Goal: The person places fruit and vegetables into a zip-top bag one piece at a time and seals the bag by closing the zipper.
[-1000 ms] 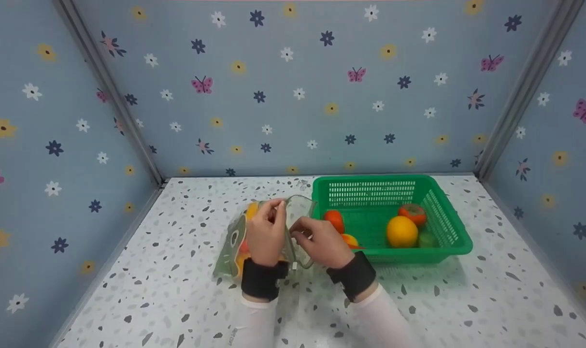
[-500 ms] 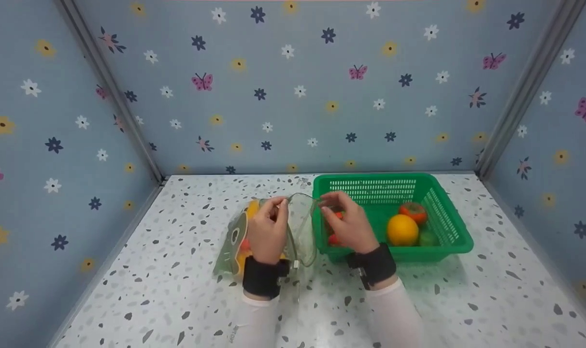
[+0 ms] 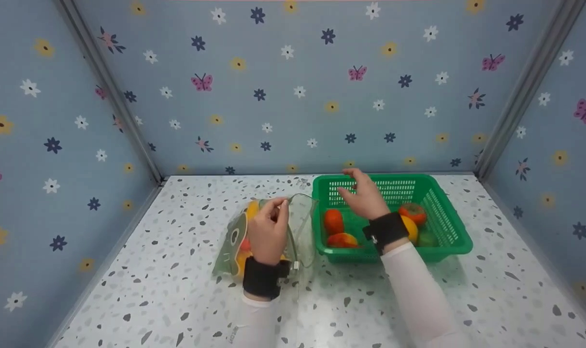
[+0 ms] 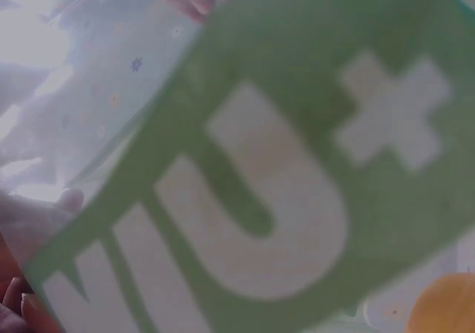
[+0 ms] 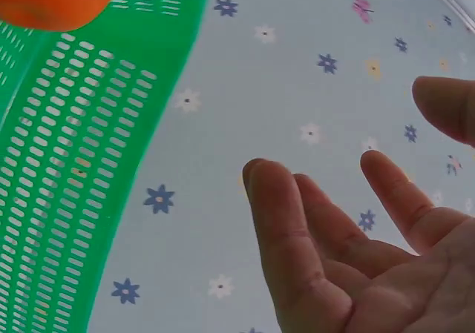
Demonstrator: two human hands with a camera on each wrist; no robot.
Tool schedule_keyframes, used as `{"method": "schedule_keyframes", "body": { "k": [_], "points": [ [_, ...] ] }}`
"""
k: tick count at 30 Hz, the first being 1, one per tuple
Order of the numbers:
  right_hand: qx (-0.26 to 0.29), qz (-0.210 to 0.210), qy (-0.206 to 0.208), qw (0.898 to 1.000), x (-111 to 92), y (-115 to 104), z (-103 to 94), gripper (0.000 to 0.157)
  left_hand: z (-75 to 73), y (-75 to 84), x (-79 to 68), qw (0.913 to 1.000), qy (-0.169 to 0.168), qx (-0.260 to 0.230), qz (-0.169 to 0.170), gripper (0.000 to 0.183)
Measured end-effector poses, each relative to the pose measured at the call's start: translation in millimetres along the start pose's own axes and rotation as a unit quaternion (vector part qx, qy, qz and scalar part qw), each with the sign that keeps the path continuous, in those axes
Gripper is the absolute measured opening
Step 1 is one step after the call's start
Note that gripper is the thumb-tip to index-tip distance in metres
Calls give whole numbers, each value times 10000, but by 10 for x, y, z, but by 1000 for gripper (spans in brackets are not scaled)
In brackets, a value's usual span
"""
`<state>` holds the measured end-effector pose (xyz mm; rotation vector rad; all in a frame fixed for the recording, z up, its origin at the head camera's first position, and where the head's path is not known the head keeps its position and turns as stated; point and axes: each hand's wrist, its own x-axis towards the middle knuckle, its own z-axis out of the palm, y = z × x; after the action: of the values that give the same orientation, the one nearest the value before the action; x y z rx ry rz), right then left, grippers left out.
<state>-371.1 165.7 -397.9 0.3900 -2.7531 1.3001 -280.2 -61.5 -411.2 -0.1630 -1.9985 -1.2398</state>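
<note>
Watched from my distant console, a person's left hand (image 3: 268, 232) pinches the rim of a see-through green bag (image 3: 230, 249) resting on a speckled table (image 3: 186, 290), just left of a green basket (image 3: 399, 253), while the right hand (image 3: 367, 195), fingers spread and holding nothing, hangs over the basket. I judge the work midway, with fruit in both containers: a yellow piece (image 3: 251, 210) shows inside the bag among others too covered for me to count, and left in the basket I make out a red-orange fruit (image 3: 334, 222), a red-and-yellow fruit (image 3: 341, 240) near it, a persimmon (image 3: 414, 213), a green piece (image 3: 426, 239) and a yellow-orange fruit (image 3: 410, 228) partly hidden behind a black wristband (image 3: 390, 229)
</note>
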Motion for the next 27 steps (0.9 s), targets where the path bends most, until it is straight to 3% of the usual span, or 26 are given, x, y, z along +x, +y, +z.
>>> {"method": "schedule_keyframes", "body": {
  "k": [9, 14, 18, 23, 27],
  "points": [
    [-934, 333, -1003, 9900, 309, 251, 220, 71, 8, 1, -3, 10000, -81, -5, -21, 15],
    [-1374, 208, -1733, 9750, 384, 358, 344, 75, 14, -6, 4, 10000, -83, 29, 35, 15],
    [-1379, 75, -2231, 9649, 401, 408, 402, 71, 14, -11, 0, 10000, -73, 32, 46, 15],
    [-1390, 216, -2478, 9585, 387, 440, 434, 69, 12, -7, -12, 10000, -53, 7, 53, 14],
    [-1518, 455, -2599, 9525, 376, 438, 430, 79, 14, 4, -6, 10000, -15, 20, 87, 14]
  ]
}}
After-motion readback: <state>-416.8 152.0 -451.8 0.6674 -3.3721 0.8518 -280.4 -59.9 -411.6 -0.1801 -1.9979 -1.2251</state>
